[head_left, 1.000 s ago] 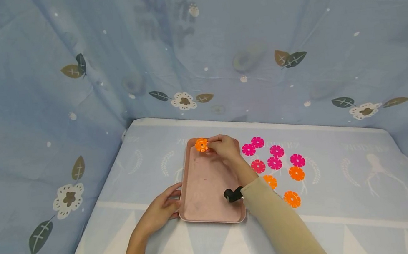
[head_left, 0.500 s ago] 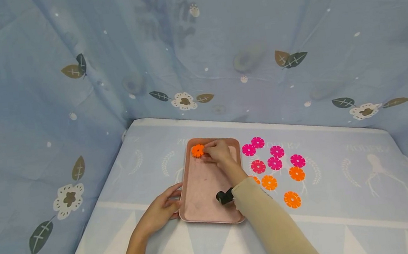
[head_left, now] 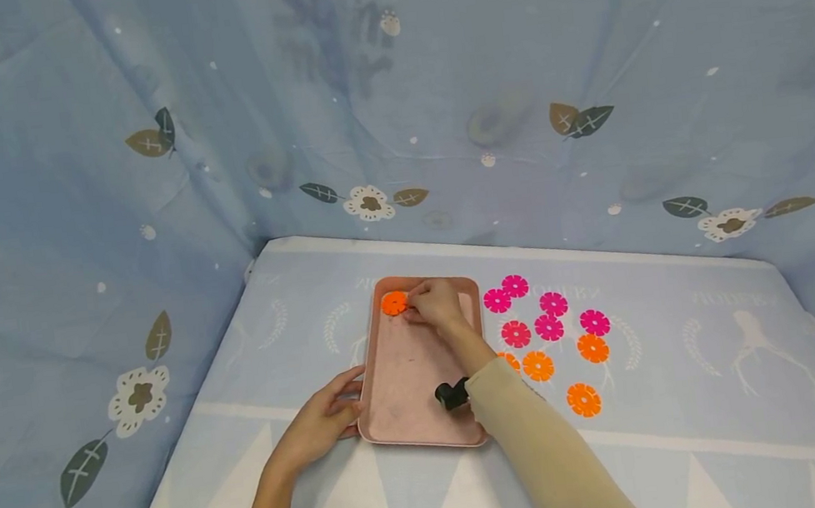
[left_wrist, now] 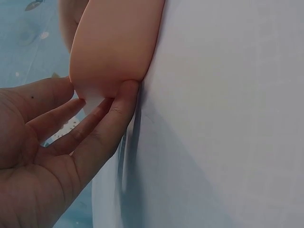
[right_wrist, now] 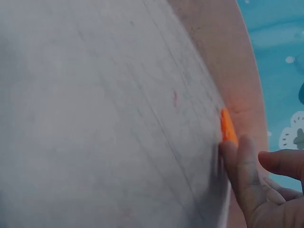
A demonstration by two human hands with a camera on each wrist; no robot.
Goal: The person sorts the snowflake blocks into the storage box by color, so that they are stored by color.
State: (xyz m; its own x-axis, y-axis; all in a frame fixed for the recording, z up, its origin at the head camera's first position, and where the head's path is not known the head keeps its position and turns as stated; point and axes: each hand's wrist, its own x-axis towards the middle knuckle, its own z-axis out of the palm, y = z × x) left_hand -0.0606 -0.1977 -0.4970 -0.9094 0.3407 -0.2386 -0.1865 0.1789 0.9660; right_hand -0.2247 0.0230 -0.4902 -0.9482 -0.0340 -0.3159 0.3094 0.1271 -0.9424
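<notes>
A pink tray [head_left: 412, 396] lies on the table. My left hand [head_left: 321, 419] rests against its left side, with fairly straight fingers. In the left wrist view, fingertips [left_wrist: 127, 88] touch the outside of the tray wall [left_wrist: 114, 47]. Inside the tray's far left corner is an orange notched plastic disc [head_left: 394, 303]. My right hand [head_left: 438, 305] pinches that disc by its right edge. Seen from the right wrist, the orange disc [right_wrist: 227, 126] stands nearly edge-on against the tray wall, at the fingertips of the right hand [right_wrist: 261, 190]; part of it is hidden behind them.
Right of the tray lie several pink notched discs [head_left: 548, 327] and several orange ones [head_left: 584, 400]; the right forearm partly covers one. A patterned cloth [head_left: 695, 389] covers the table. Blue curtains [head_left: 435, 100] hang behind and at the sides.
My right hand has lowered the orange disc slightly to the left, into the tray's far corner. In the last half second the disc tilts a little. My left hand stays put.
</notes>
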